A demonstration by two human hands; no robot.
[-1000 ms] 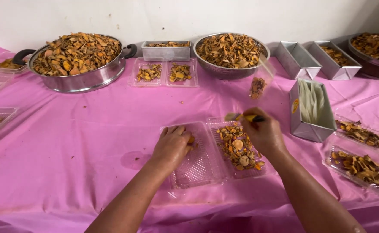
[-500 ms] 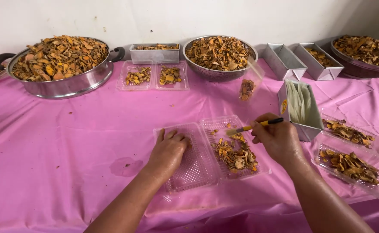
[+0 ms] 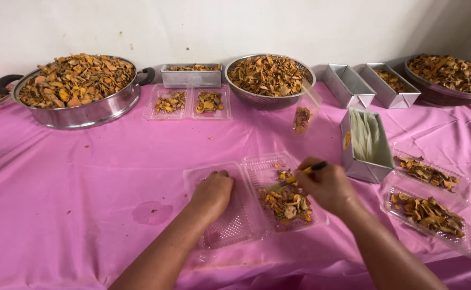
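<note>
You are in the filling step: the open clear clamshell tray [image 3: 257, 201] lies on the pink-covered bench [image 3: 85, 182] right in front of you, its right half part-filled with dried orange-brown slices [image 3: 286, 201] and its left half, the lid, lying bare. Your left hand [image 3: 212, 192] rests flat on that lid half, fingers curled at its far edge, pinning it down. Your right hand [image 3: 326, 185] is closed around a yellow-and-black tool [image 3: 300, 174] whose tip points into the slices. The next move, as I judge it, calls for a light touch with that tip so nothing spills over the low rim, and a steady left hand. Just right of you stands a metal tin with pale folded sheets [image 3: 365, 140], and beyond it two filled clear trays [image 3: 427, 190]. Farther back sit a large steel pan [image 3: 79, 88] and a steel bowl [image 3: 270, 75], both heaped with the same slices, a twin tray with two small portions [image 3: 188, 102], a rectangular tin [image 3: 191, 75], a small clear bag [image 3: 302, 115], two more tins [image 3: 372, 85] and another heaped bowl [image 3: 450, 75] at far right.
</note>
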